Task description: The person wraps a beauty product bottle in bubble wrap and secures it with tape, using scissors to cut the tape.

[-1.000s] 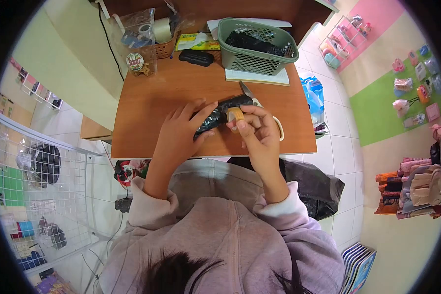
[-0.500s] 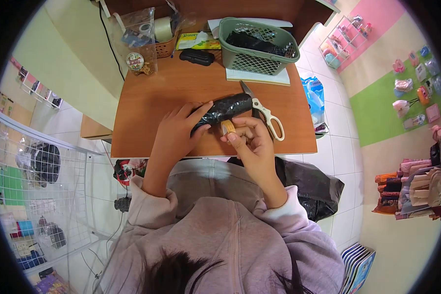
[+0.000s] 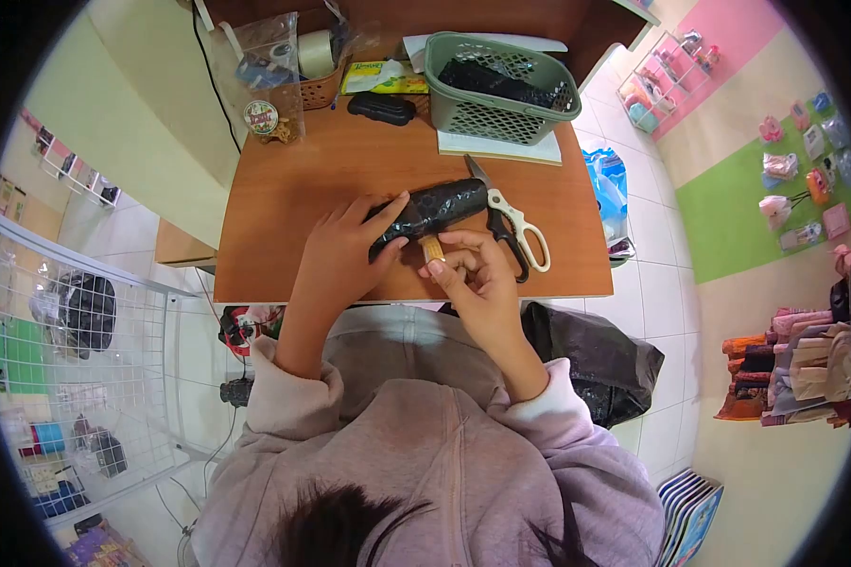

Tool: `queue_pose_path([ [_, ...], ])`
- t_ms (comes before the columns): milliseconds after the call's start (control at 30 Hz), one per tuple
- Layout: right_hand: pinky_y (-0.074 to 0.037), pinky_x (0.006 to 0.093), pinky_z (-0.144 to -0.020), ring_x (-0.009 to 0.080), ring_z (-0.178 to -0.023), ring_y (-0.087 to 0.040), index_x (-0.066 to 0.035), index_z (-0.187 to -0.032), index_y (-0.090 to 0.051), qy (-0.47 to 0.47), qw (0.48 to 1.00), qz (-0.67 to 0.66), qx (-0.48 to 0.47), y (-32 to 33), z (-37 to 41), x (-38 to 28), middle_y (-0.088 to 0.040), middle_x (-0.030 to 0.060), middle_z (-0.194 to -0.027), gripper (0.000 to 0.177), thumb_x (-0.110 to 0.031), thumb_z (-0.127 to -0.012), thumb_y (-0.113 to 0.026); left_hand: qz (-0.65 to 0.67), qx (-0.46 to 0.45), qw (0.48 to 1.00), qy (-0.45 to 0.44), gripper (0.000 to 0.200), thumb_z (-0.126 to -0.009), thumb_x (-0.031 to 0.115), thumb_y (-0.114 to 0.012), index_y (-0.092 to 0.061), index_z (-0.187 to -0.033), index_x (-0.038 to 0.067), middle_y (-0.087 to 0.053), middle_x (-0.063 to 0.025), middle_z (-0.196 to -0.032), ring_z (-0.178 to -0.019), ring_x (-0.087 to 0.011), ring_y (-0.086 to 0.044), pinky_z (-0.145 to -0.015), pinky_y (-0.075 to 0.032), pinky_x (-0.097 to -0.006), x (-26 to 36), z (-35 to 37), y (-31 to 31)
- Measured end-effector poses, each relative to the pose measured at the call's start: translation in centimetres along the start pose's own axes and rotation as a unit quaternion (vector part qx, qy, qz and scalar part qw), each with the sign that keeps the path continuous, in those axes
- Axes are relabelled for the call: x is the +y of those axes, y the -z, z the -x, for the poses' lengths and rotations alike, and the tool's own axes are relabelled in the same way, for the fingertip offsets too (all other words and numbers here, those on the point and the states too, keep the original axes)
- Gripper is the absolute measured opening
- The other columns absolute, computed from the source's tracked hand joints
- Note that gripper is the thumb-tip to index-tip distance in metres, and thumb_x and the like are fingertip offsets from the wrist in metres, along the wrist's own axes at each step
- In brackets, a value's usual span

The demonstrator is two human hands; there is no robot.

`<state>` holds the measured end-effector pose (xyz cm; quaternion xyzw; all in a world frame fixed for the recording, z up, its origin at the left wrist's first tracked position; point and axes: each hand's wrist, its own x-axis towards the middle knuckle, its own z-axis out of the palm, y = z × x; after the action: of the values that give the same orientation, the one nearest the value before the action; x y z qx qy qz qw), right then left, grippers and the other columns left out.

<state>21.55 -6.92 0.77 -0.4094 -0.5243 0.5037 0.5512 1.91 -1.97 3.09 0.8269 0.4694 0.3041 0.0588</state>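
Note:
A shiny black wrapped bundle (image 3: 437,208) lies slanted on the wooden desk (image 3: 303,180). My left hand (image 3: 348,241) grips its left end, thumb below and fingers over the top. In my right hand (image 3: 480,276) a small roll of yellowish tape (image 3: 432,249) is pinched between thumb and fingers, just under the bundle's lower edge. Scissors (image 3: 515,222) with one white and one black handle lie at the bundle's right end, blades pointing up and left, partly hidden by the bundle.
Behind stand a green basket (image 3: 501,118) with black packages, a black case (image 3: 381,109), a yellow packet (image 3: 364,77) and a brown basket (image 3: 320,92) beside a plastic bag (image 3: 272,94). A black bag (image 3: 605,364) is below the desk's front edge.
My right hand has turned the tape roll, so its side opening no longer shows, and has shifted slightly down. The scissors' black handle is now more exposed. My left hand keeps its hold.

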Motion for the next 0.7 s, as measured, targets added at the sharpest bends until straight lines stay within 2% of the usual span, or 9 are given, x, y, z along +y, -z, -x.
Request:
queue_pose_path([
  [367,-0.036,0.0197,-0.057,0.0024,-0.062,-0.046,-0.002,-0.121,-0.057,0.004,0.998,0.055,0.011,-0.3,-1.6,2.8,-0.072,0.0030,-0.089,0.033,-0.009,-0.093,-0.074,-0.037,-0.020,0.999,0.012,0.067,-0.079,0.022,-0.079,-0.059,-0.144,0.024,-0.064,-0.0098,-0.117,-0.098,-0.0332,-0.066,-0.084,-0.054,-0.0418,-0.5,-0.1,-0.1],
  [467,-0.036,0.0199,-0.057,0.0024,-0.063,-0.047,-0.002,-0.123,-0.056,0.021,0.999,0.045,0.005,-0.3,-1.7,3.2,-0.072,0.0034,-0.089,0.035,-0.009,-0.094,-0.074,0.012,-0.042,0.998,0.046,0.065,-0.081,0.021,-0.079,-0.060,-0.143,0.020,-0.065,-0.0109,-0.118,-0.098,-0.0331,-0.066,-0.084,-0.054,-0.0400,-0.9,-0.2,-0.2],
  [567,-0.038,0.0198,-0.058,0.0032,-0.064,-0.049,-0.002,-0.128,-0.053,0.034,0.999,0.015,-0.007,0.4,-1.3,2.2,-0.072,0.0055,-0.094,0.040,-0.009,-0.094,-0.073,0.143,-0.084,0.980,0.106,0.060,-0.084,0.020,-0.078,-0.061,-0.141,0.015,-0.065,-0.0120,-0.119,-0.097,-0.0327,-0.066,-0.085,-0.053,-0.0377,-0.8,-0.5,0.8],
  [667,-0.042,0.0197,-0.061,0.0042,-0.067,-0.052,-0.003,-0.134,-0.049,-0.028,0.996,-0.074,-0.036,0.9,-1.2,-0.5,-0.072,0.0078,-0.098,0.044,-0.008,-0.096,-0.070,0.324,-0.191,0.902,0.211,0.055,-0.085,0.023,-0.075,-0.063,-0.136,0.008,-0.067,-0.0139,-0.112,-0.100,-0.0351,-0.066,-0.086,-0.053,-0.0420,-0.8,-0.4,1.2],
  [700,-0.043,0.0198,-0.063,0.0046,-0.068,-0.053,-0.003,-0.136,-0.048,-0.029,0.996,-0.066,-0.053,1.2,-1.3,-0.5,-0.072,0.0083,-0.100,0.045,-0.008,-0.096,-0.070,0.280,-0.159,0.928,0.189,0.053,-0.086,0.022,-0.076,-0.064,-0.135,0.008,-0.066,-0.0139,-0.115,-0.101,-0.0349,-0.065,-0.087,-0.052,-0.0408,-0.6,-0.2,1.1],
])
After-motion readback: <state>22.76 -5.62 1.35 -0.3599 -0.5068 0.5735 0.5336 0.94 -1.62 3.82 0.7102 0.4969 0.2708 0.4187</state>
